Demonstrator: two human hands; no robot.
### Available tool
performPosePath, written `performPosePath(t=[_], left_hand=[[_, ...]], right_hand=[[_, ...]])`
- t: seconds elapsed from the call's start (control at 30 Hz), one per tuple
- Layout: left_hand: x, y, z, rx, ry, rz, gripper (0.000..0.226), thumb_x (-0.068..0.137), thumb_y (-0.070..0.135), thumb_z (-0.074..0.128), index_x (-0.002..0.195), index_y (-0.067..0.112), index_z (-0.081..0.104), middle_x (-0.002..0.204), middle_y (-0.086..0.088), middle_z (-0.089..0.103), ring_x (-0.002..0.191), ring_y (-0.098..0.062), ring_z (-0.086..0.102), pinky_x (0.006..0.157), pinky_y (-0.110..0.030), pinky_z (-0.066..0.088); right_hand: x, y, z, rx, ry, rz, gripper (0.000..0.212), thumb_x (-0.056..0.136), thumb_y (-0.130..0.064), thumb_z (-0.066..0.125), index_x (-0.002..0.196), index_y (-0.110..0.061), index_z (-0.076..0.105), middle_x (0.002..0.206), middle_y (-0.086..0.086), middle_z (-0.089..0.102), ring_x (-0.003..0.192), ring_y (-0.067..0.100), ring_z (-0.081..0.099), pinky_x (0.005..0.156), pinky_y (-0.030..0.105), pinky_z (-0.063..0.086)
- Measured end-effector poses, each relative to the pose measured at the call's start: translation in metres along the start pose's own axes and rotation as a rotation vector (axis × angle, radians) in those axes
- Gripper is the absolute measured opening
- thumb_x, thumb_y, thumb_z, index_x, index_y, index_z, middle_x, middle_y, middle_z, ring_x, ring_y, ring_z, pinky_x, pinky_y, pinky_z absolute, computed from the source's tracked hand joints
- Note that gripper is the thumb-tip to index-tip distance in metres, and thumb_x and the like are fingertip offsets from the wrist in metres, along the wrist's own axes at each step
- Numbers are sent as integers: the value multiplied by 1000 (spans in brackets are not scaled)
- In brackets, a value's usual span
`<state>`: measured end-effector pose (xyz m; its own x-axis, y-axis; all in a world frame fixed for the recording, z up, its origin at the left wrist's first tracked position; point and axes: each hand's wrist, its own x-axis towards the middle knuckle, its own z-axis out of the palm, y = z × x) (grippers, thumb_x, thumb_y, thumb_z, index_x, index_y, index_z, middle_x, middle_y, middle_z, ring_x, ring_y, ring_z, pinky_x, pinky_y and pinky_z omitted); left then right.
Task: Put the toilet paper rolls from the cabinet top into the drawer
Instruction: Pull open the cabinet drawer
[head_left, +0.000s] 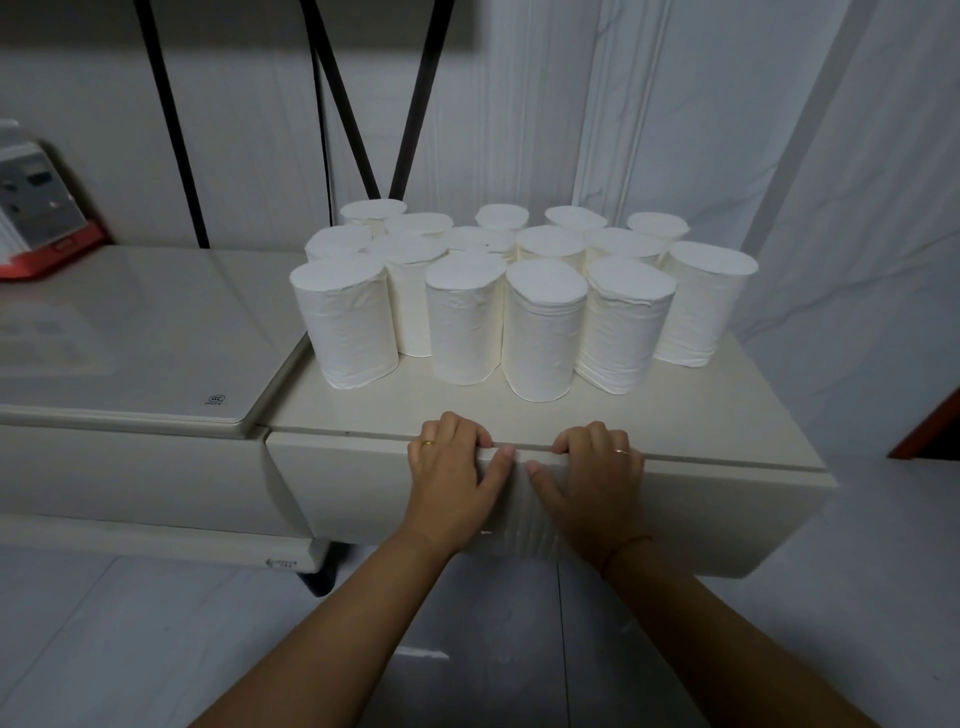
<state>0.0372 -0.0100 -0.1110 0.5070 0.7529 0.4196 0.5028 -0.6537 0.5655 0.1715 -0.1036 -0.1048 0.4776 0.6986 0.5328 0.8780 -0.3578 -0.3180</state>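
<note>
One cabinet: cream-white box-shaped cabinet dead ahead, its top loaded toward the back.
Drawer: flat cream drawer front just under that top, only a thin seam between them.
Rolls: well over a dozen white upright toilet paper rolls bunched on the cabinet top, beyond the fingers, near but clear of them.
Left hand: left hand grips the drawer's upper edge, fingers hooked into the seam, thumb on the face.
Right hand: right hand just beside it, gripping the same edge the same way.
Rings: thin gold ring on each hand.
</note>
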Motion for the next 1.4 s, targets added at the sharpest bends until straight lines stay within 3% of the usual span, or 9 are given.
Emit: performPosePath(t=[0.2,0.4,0.6,0.7,0.83,0.97,1.23,1.33,1.4], left_hand=[[0,4,-3,-13,-12,-16,31,87,57,35,88,28,47,95,11,43,94,-6,34,81,-19,16],[-4,11,-3,-33,-27,-90,23,90,51,43,87,28,47,95,11,43,95,-7,35,91,-27,25],[-53,11,-18,-47,-47,28,27,88,60,38,89,34,44,93,14,40,94,-8,37,90,-26,22],[-67,12,-31,-59,-72,89,30,89,60,38,94,32,48,96,12,43,97,-9,38,93,-27,24],[-75,20,-45,-138,-121,39,38,90,59,30,94,31,55,94,15,53,100,-6,46,103,-29,24],[-85,20,-60,-157,-180,-22,51,91,65,20,101,38,62,95,26,58,104,8,45,103,-20,15],[-111,29,-92,-190,-330,-76,44,84,61,32,99,42,69,95,23,68,98,1,54,100,-31,30],[-121,31,-101,-258,-366,-132,44,80,64,36,92,41,71,91,30,67,98,-1,57,101,-40,37],[-128,29,-105,-300,-394,-160,41,78,68,39,91,44,70,92,24,71,100,-5,59,100,-41,40]], right_hand=[[0,-2,-1,-6,-12,22,29,71,-52,56,77,-25,51,78,-4,49,76,15,41,70,29,27],[1,-3,-8,-4,-102,41,30,74,-55,55,78,-26,47,81,-7,43,80,15,40,71,29,23],[-41,-12,-28,-36,-37,-64,34,71,-61,47,76,-27,47,77,-6,46,69,16,45,65,28,23],[-54,-11,-36,64,-108,-69,35,75,-62,43,82,-28,48,82,-7,46,74,13,44,69,28,21],[-66,-14,-45,202,-180,-40,37,80,-60,35,91,-30,54,87,-11,49,84,8,44,80,24,19],[-76,-16,-61,345,-247,30,37,82,-54,35,96,-28,58,91,-14,52,89,3,44,93,28,25],[-105,-30,-93,409,-350,113,28,81,-50,36,86,-33,57,87,-16,55,86,1,45,85,22,20],[-115,-34,-101,399,-383,137,18,92,-43,43,82,-33,54,83,-15,53,84,4,46,89,28,28],[-122,-36,-107,395,-395,152,13,93,-35,49,81,-32,54,81,-14,53,84,6,48,92,32,33]])
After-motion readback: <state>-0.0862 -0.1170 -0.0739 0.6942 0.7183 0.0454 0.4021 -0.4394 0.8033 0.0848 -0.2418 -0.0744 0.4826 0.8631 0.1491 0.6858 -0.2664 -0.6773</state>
